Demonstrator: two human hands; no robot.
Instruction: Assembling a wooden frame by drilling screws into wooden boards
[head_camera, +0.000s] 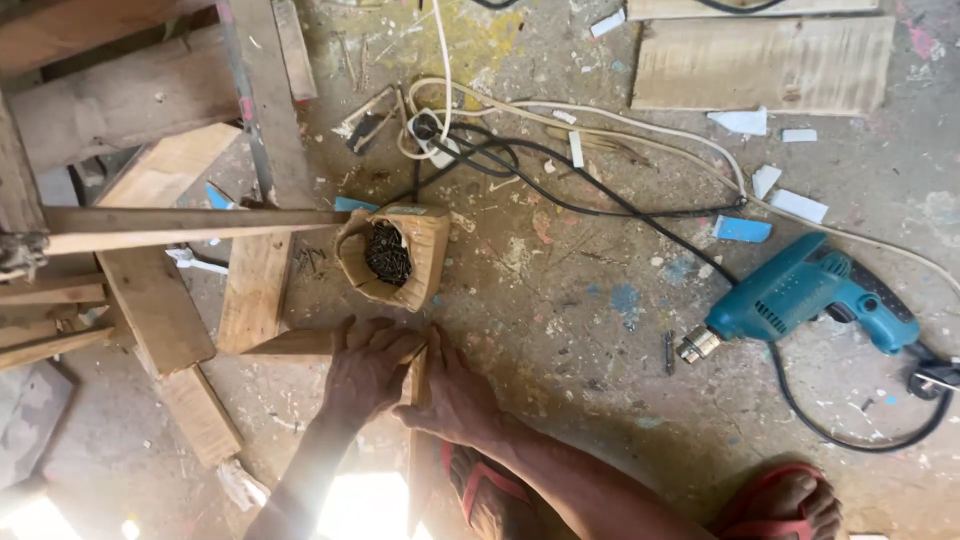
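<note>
Open brown cardboard box (392, 256) of seemingly dark screws, floor, above hands

Pale wooden strip (300, 345), lying flat on the floor — second wooden piece (417, 372) standing on edge, meeting it at a corner.

place: woodworking workshop | signs: timber offcuts (160, 300), teal power drill (800, 295), box of screws (392, 255), paint-spattered floor (560, 300)

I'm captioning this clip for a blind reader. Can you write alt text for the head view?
Both hands, left hand and right hand, press on a wooden piece on a paint-spattered floor. Just beyond sits a cardboard box of dark screws; a teal electric drill lies to the right among cables.
</note>
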